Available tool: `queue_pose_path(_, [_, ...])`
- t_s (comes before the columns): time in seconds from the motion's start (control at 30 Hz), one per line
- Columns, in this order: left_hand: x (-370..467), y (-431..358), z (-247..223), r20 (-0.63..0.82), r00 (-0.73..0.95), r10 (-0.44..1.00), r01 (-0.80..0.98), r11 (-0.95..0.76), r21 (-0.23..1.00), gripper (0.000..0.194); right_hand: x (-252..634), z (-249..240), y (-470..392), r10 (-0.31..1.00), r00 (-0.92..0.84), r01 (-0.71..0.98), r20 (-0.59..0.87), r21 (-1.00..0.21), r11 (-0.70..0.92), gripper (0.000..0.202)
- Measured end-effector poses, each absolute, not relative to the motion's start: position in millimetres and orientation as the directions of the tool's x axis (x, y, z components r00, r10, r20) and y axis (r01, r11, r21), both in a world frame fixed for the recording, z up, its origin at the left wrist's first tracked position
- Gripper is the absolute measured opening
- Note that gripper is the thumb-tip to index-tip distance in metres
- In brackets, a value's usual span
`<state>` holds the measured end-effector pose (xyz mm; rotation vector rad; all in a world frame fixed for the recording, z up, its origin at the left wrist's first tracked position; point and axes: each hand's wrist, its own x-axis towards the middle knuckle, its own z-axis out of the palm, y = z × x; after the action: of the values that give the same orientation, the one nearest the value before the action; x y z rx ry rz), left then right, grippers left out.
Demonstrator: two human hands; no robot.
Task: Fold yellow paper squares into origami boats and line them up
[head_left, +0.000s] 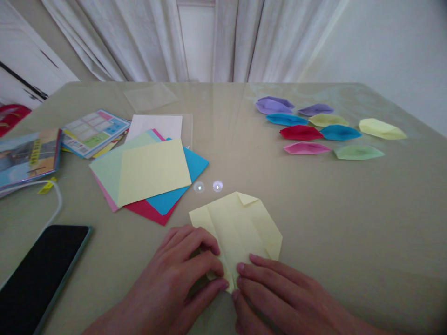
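A pale yellow sheet of origami paper [237,232], creased lengthwise and with its right-hand corners folded in, lies on the table in front of me. My left hand [188,270] has its fingers curled, with thumb and forefinger pinching the paper's near left edge. On the near right part, my right hand [275,293] presses its fingers close together, the thumb at the edge beside the forefinger. Both hands' fingertips almost meet at the near corner, hiding part of it.
Loose coloured paper sheets [155,172] lie beyond my left hand, near booklets [96,132]. A phone [45,274] and white cable [57,200] are at left. Several folded paper pieces [302,133] are at the far right. Two bright light spots [208,186] show on the tabletop [349,209].
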<state>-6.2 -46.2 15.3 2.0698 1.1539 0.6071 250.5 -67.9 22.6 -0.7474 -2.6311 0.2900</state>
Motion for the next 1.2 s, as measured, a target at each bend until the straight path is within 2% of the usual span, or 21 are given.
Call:
queue_pose_path(0.13, [-7, -46, 16, 0.053, 0.503, 0.863, 0.559, -0.372, 0.741, 0.010, 249, 21, -72, 0.586, -0.744, 0.489, 0.322, -0.335, 0.805, 0.022])
queue_pose_path(0.33, [-6, -47, 15, 0.049, 0.527, 0.849, 0.586, -0.404, 0.703, 0.014, 246, 24, -72, 0.622, -0.694, 0.530, 0.363, -0.327, 0.782, 0.024])
queue_pose_path(0.57, [-6, -46, 17, 0.021, 0.535, 0.844, 0.590, -0.391, 0.706, 0.016, 245, 32, -69, 0.594, -0.730, 0.518, 0.339, -0.294, 0.804, 0.022])
queue_pose_path(0.73, [-5, -47, 16, 0.001, 0.527, 0.850, 0.601, -0.373, 0.707, 0.017, 242, 31, -70, 0.652, -0.670, 0.551, 0.356, -0.350, 0.758, 0.028])
queue_pose_path(0.83, [-5, -48, 14, -0.007, 0.521, 0.854, 0.612, -0.368, 0.700, 0.015, 243, 32, -71, 0.628, -0.694, 0.536, 0.353, -0.329, 0.777, 0.029])
queue_pose_path(1.0, [-5, -47, 16, -0.012, 0.524, 0.852, 0.614, -0.368, 0.698, 0.016, 247, 36, -66, 0.532, -0.792, 0.488, 0.299, -0.214, 0.846, 0.026])
queue_pose_path(1.2, [-4, -46, 17, 0.000, 0.532, 0.847, 0.609, -0.382, 0.695, 0.017, 247, 31, -69, 0.543, -0.789, 0.490, 0.287, -0.240, 0.838, 0.018])
